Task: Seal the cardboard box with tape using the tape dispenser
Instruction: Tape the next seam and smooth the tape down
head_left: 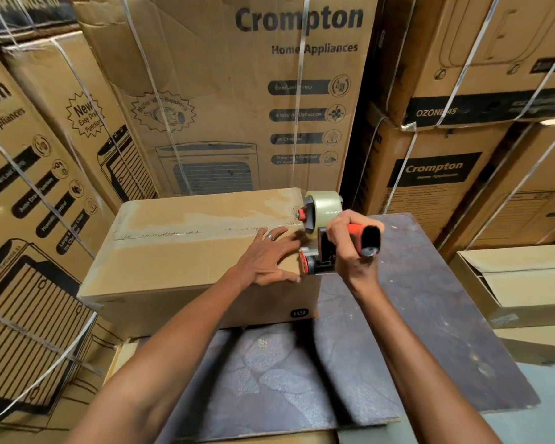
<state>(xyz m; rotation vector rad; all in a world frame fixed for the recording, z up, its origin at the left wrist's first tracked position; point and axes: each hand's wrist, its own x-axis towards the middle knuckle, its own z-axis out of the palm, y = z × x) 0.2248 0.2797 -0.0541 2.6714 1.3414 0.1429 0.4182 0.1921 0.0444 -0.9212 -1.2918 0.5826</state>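
A closed brown cardboard box [186,261] lies on a dark worn board [407,315]. Clear tape runs along its top seam. My left hand [269,254] rests flat on the box top near the right end, fingers spread, a ring on one finger. My right hand [350,248] grips the orange handle of the tape dispenser [321,219]. The dispenser sits at the box's right edge, its roll of clear tape [326,203] upright above the corner.
Tall strapped Crompton cartons [237,91] stand behind and on both sides. A smaller open carton [519,283] sits low on the right, on top of another carton. The board extends to the right of the box and toward me.
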